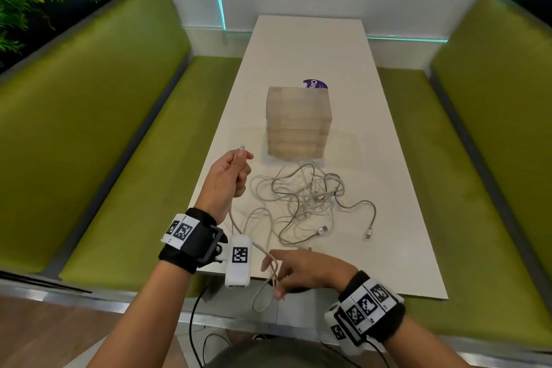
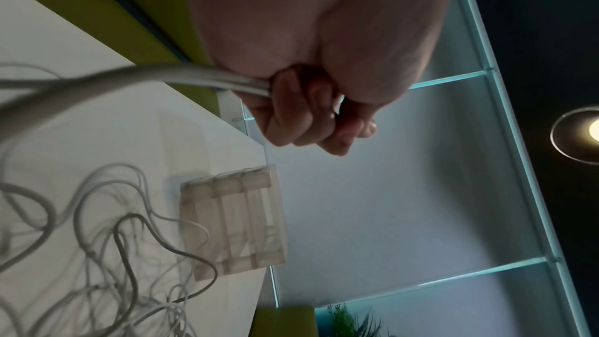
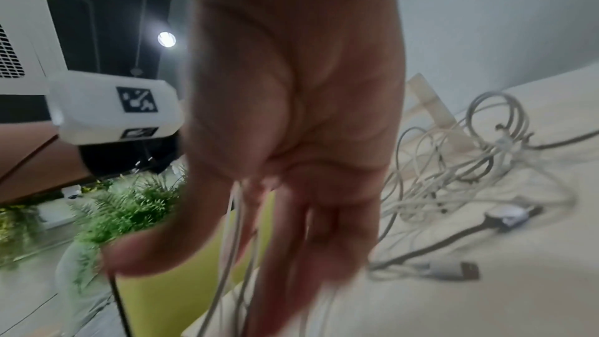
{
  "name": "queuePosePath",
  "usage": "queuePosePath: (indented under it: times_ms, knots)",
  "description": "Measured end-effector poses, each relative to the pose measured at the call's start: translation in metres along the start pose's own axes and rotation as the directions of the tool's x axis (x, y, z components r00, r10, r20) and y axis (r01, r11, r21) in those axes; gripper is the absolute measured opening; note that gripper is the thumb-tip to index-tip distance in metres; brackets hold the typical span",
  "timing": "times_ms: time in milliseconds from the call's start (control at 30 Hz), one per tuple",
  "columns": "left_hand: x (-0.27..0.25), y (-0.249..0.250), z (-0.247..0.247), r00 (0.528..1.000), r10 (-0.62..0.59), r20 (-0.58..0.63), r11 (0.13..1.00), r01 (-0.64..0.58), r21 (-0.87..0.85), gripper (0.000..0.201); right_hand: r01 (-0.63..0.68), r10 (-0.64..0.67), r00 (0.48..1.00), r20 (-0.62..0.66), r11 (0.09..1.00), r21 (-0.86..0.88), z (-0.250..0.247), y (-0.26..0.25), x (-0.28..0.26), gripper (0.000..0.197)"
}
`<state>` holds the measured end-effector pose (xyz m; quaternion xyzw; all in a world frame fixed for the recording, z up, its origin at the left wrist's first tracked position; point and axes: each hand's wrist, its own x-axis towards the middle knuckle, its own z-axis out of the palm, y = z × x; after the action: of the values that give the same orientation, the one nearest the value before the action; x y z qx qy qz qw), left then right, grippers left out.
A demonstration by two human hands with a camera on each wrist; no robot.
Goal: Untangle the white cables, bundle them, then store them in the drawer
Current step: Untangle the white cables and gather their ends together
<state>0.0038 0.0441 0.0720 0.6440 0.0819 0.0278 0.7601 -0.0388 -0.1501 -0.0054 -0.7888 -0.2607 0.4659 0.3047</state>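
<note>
- The white cables (image 1: 304,197) lie in a tangle on the tabletop (image 1: 388,218), just ahead of both hands and in front of the translucent drawer unit (image 1: 298,122).
- One strand runs back from the left hand to the right, along the tabletop's near-left edge.
- Left hand (image 1: 228,176): raised, fingers curled tightly round that strand near its plug.
- Right hand (image 1: 301,270): nearer the edge, fingers loosely hooked round a hanging loop; the view is blurred.

black wrist straps (image 1: 191,243) — white checkered-tag camera pods (image 1: 238,260)
</note>
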Motion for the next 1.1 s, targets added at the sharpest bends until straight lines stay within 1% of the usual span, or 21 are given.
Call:
queuePosePath:
  times_ms: [67, 100, 133, 167, 200, 233, 267, 300, 333, 367, 400, 433, 467, 567, 667, 800, 867, 933, 1033, 1100]
  knots:
    - [-0.001, 0.001, -0.004, 1.0, -0.006, -0.012, 1.0, 0.006, -0.017, 0.024, -0.028, 0.037, 0.991, 0.131, 0.997, -0.069, -0.009, 0.002, -0.006, 0.045]
    - [-0.001, 0.002, -0.006, 1.0, -0.008, -0.016, 1.0, 0.008, -0.024, 0.023, -0.023, 0.036, 0.985, 0.167, 0.997, -0.078, -0.015, 0.002, -0.01, 0.042]
    - [-0.001, 0.002, -0.008, 1.0, -0.008, -0.02, 1.0, 0.008, -0.029, 0.023, -0.02, 0.028, 0.985, 0.169, 0.999, -0.046, -0.024, 0.002, -0.013, 0.038]
    - [-0.001, 0.003, -0.009, 1.0, -0.006, -0.023, 0.999, 0.005, -0.032, 0.023, -0.019, 0.019, 0.99, 0.139, 1.0, -0.001, -0.033, 0.002, -0.015, 0.033]
    - [-0.002, 0.003, -0.01, 1.0, -0.003, -0.025, 0.999, 0.003, -0.033, 0.023, -0.019, 0.017, 0.998, 0.064, 0.999, 0.025, -0.043, 0.001, -0.013, 0.029]
    - [-0.002, 0.003, -0.011, 1.0, -0.002, -0.026, 0.999, 0.001, -0.034, 0.023, -0.022, 0.024, 0.998, -0.051, 0.999, 0.034, -0.05, 0.001, -0.008, 0.026]
    - [-0.002, 0.003, -0.011, 1.0, -0.002, -0.028, 0.999, 0.001, -0.036, 0.023, -0.027, 0.032, 0.983, -0.18, 0.999, 0.033, -0.057, 0.0, 0.002, 0.026]
    - [-0.002, 0.003, -0.011, 1.0, -0.003, -0.029, 0.999, 0.002, -0.039, 0.023, -0.019, 0.031, 0.956, -0.293, 0.999, 0.044, -0.061, -0.001, 0.015, 0.028]
    - [-0.003, 0.003, -0.011, 1.0, -0.003, -0.029, 0.999, 0.002, -0.042, 0.023, -0.007, 0.02, 0.927, -0.375, 0.999, 0.038, -0.062, -0.003, 0.029, 0.032]
    - [-0.003, 0.003, -0.011, 1.0, -0.001, -0.029, 0.999, 0.0, -0.044, 0.023, 0.002, -0.007, 0.904, -0.427, 1.0, -0.013, -0.061, -0.007, 0.043, 0.038]
    - [-0.004, 0.003, -0.011, 1.0, 0.003, -0.03, 0.999, -0.005, -0.045, 0.023, 0.002, -0.048, 0.897, -0.44, 0.995, -0.104, -0.058, -0.009, 0.058, 0.042]
    - [-0.005, 0.004, -0.011, 0.999, 0.01, -0.034, 0.999, -0.011, -0.043, 0.023, 0.001, -0.088, 0.902, -0.422, 0.979, -0.202, -0.055, -0.011, 0.072, 0.044]
    - [-0.006, 0.004, -0.01, 0.999, 0.012, -0.035, 0.999, -0.013, -0.04, 0.023, -0.012, -0.102, 0.909, -0.403, 0.963, -0.269, -0.051, -0.009, 0.082, 0.041]
    - [-0.007, 0.008, -0.012, 0.999, 0.021, -0.048, 0.999, -0.023, -0.029, 0.018, -0.071, -0.102, 0.909, -0.404, 0.917, -0.393, -0.044, -0.007, 0.095, 0.019]
    - [-0.005, 0.009, -0.018, 0.998, 0.028, -0.054, 0.999, -0.03, -0.029, 0.013, -0.074, -0.105, 0.911, -0.399, 0.91, -0.408, -0.049, -0.008, 0.083, 0.016]
    - [-0.003, 0.009, -0.02, 0.997, 0.019, -0.07, 0.998, -0.023, -0.051, 0.011, -0.042, -0.192, 0.899, -0.394, 0.857, -0.513, -0.059, -0.017, 0.049, 0.021]
    - [-0.001, 0.01, -0.019, 0.997, 0.015, -0.079, 0.998, -0.019, -0.058, 0.013, -0.016, -0.189, 0.885, -0.426, 0.901, -0.434, -0.064, -0.023, 0.031, 0.021]
    - [0.001, 0.01, -0.019, 0.997, 0.021, -0.079, 0.998, -0.025, -0.056, 0.015, 0.016, -0.151, 0.895, -0.419, 0.951, -0.309, -0.068, -0.026, 0.016, 0.02]
    - [0.003, 0.011, -0.021, 0.997, 0.038, -0.073, 0.998, -0.041, -0.049, 0.015, 0.016, -0.057, 0.946, -0.318, 0.991, -0.132, -0.066, -0.028, -0.001, 0.013]
    - [0.003, 0.012, -0.023, 0.996, 0.048, -0.072, 0.997, -0.052, -0.052, 0.015, -0.001, -0.012, 0.981, -0.194, 0.998, -0.066, -0.06, -0.025, -0.009, 0.01]
